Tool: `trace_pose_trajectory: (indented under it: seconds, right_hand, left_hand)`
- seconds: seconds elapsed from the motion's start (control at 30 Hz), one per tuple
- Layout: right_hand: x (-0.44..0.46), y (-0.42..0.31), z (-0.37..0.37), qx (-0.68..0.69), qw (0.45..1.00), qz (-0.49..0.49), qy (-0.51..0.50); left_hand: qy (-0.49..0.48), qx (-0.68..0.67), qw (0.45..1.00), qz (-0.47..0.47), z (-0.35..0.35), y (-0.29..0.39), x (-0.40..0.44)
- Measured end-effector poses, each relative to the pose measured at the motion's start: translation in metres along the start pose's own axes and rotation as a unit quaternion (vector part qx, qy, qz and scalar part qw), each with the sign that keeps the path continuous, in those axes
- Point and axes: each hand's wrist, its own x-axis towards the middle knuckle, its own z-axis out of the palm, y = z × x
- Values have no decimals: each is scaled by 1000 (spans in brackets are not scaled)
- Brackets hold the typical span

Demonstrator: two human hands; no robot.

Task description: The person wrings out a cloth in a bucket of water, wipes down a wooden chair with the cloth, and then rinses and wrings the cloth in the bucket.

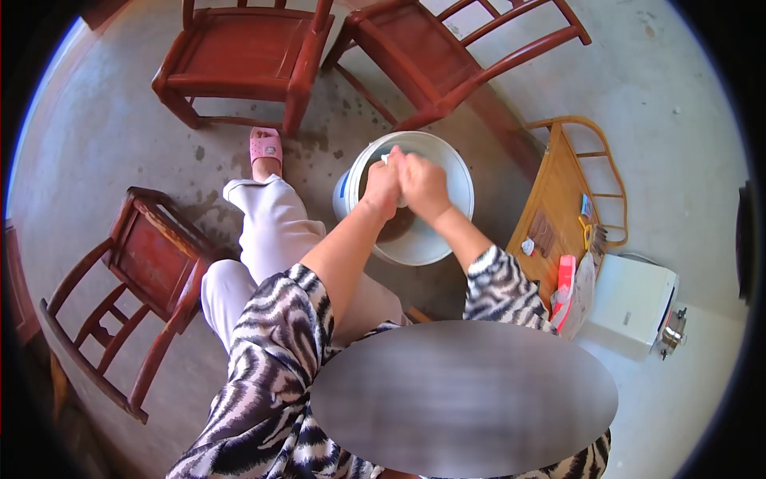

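Observation:
Over a white bucket [459, 188] my two hands are close together, both closed. My left hand [381, 190] and my right hand [423, 184] grip what looks like a white cloth [401, 199], mostly hidden in the fingers. A small white end of it pokes out above my left hand. Brownish water [392, 230] shows low in the bucket, below the hands.
Two red wooden chairs [239, 49] [415, 56] stand beyond the bucket, and a third red chair [152, 247] is at the left. To the right is a bamboo-framed bench [550, 199] with small items on it, beside a white box-like appliance [630, 303]. Wet spots mark the floor [211, 211].

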Motion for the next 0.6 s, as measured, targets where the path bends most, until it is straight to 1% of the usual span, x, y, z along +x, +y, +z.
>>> trace_pose_trajectory:
  seconds: [0.03,0.07,0.1,0.13,0.17,0.2,0.27,0.3,0.33,0.37,0.4,0.43,0.47,0.53,0.6]
  right_hand:
    - [-1,-15,-5,-8,1000,-30,-6]
    - [-4,-10,-4,-9,1000,-28,-9]
    - [-7,0,1,-3,1000,-11,5]
    - [-6,12,5,2,1000,2,20]
    - [-2,30,2,-53,989,123,-61]
    - [-3,34,3,-56,989,125,-57]
    - [-5,41,6,-29,987,156,-38]
    - [-7,55,11,81,978,193,-20]
    - [-6,60,6,84,978,191,-18]
    - [-8,64,1,294,913,282,-11]
    - [-7,62,-4,486,797,358,-4]
    - [-7,59,-8,533,771,347,35]
    - [-6,55,-11,533,771,347,35]
    - [-3,50,-16,531,758,371,75]
    - [1,41,-20,524,752,389,91]
  left_hand:
    - [-1,-49,999,-20,-2,-5,5]
    - [-2,-98,994,-43,-3,-12,8]
    - [-9,-67,996,-54,-1,-7,0]
    - [-9,-67,996,-53,-1,-8,0]
    - [-14,-45,998,-33,4,-11,-3]
    - [-19,-22,1000,-11,7,-12,-2]
    - [-28,-42,999,-11,9,-14,-2]
    - [-22,-53,998,-14,7,-17,2]
    - [-14,-66,998,-18,5,-16,3]
    - [-15,-89,996,-24,4,-16,4]
    - [-12,-89,996,-23,1,-14,3]
    - [-53,-72,996,-20,0,-12,1]
    - [-96,-55,994,-16,-1,-10,0]
    - [-80,-66,994,-19,2,-6,-4]
    - [-64,-78,995,-21,3,-7,-3]
